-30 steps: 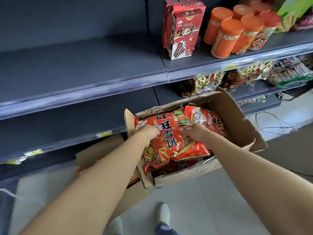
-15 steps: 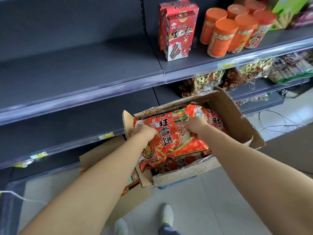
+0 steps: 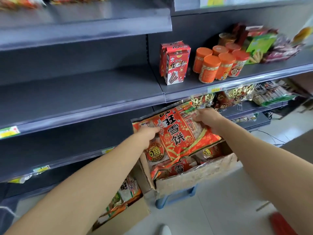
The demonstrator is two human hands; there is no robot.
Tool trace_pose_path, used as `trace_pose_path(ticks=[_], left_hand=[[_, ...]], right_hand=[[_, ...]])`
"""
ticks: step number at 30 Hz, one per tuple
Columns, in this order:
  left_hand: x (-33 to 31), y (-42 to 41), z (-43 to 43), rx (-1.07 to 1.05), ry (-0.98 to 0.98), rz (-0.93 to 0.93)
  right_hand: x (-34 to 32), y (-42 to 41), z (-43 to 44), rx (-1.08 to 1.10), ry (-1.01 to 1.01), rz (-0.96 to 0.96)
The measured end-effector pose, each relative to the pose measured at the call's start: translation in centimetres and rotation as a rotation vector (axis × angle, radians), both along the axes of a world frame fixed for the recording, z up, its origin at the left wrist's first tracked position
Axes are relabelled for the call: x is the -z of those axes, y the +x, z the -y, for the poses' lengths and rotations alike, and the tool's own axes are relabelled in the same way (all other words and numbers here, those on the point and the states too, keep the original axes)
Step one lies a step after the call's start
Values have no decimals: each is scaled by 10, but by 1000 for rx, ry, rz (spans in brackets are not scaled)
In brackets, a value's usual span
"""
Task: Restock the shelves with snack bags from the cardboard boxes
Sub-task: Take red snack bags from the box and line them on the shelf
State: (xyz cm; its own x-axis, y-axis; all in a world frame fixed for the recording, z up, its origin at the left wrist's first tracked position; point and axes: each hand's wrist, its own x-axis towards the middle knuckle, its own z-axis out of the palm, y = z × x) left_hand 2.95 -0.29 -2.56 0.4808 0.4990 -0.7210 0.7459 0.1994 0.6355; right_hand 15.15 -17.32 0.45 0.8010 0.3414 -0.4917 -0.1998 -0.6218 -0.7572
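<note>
A large red snack bag [image 3: 176,134] with white characters is held up above the open cardboard box [image 3: 194,177]. My left hand [image 3: 149,133] grips the bag's left edge and my right hand [image 3: 205,117] grips its upper right edge. More red bags [image 3: 176,168] lie in the box under it. The box rests on a blue stool [image 3: 176,195]. The bag's top edge is level with the front lip of the dark grey shelf [image 3: 81,92], which is bare on the left.
A second cardboard box [image 3: 125,216] with orange bags stands on the floor at lower left. Red cartons [image 3: 176,65] and orange-lidded jars [image 3: 218,65] stand on the shelf at right. Gold bags [image 3: 237,95] fill the shelf below. A red object [image 3: 281,223] lies on the floor.
Both hands have lifted the red bag up out of the box toward the shelves. My view has tilted upward, showing a higher shelf.
</note>
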Motion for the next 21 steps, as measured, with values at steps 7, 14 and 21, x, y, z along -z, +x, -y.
trace_pose_path(ticks=[7, 14, 21], left_hand=[[-38, -27, -73, -110, 194, 215], [-74, -113, -182, -372, 376, 282], [-80, -220, -336, -550, 507, 267]], right_hand=[[-49, -30, -73, 13, 194, 85], [-71, -102, -206, -206, 303, 88], [-81, -194, -370, -403, 347, 99]])
